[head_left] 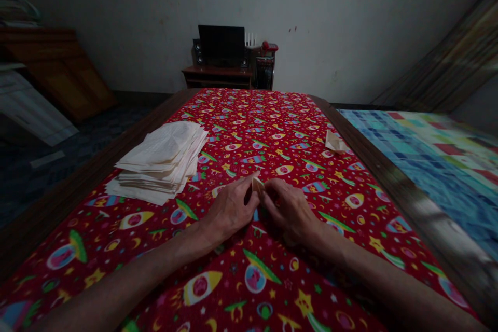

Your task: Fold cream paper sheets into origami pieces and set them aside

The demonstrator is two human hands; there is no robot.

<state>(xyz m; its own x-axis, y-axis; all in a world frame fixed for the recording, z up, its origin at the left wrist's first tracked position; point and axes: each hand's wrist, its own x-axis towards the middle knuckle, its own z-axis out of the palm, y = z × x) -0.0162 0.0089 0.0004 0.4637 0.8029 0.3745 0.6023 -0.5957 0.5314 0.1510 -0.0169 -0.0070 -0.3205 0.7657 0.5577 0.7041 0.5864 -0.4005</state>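
Between my two hands, over the middle of the red patterned cloth [280, 135], is a small piece of folded cream paper [257, 185]. My left hand [233, 202] pinches it from the left, thumb and fingers closed on its edge. From the right, my right hand [288, 205] grips the same paper with bent fingers. Much of the paper is hidden behind the fingers, so its full shape cannot be made out. To the left lies a thick, uneven stack of paper sheets [159, 158]. Another small folded paper piece [335, 142] rests by the cloth's right edge.
Dark wooden borders [361, 150] run along both sides of the cloth. A bed with a checked cover [439, 166] stands at the right. Against the far wall are a black monitor [221, 44] and speakers on a low stand. Wooden cabinets [58, 70] stand at the left.
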